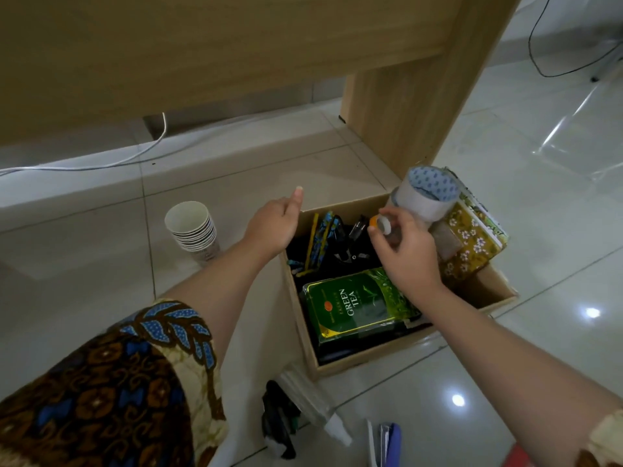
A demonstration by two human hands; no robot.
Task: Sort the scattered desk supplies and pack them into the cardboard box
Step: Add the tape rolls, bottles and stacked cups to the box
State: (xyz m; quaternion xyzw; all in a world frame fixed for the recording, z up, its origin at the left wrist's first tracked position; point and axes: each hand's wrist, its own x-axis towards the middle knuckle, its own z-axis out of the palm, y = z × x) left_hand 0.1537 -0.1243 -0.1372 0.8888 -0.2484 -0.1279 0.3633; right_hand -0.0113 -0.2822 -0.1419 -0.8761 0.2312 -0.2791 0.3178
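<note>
One cardboard box [485, 288] sits on the floor [556, 237], with a green tea pack [357, 306] lying flat inside. The left hand [273, 224] hangs loose and empty over its far-left corner. The right hand [404, 254] pinches a small orange-capped bottle [382, 225] above the middle.

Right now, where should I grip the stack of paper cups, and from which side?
Probably wrap the left hand round the stack of paper cups at its ribbed rims, coming from the box side: it stands mouth-up, free all round.
</note>
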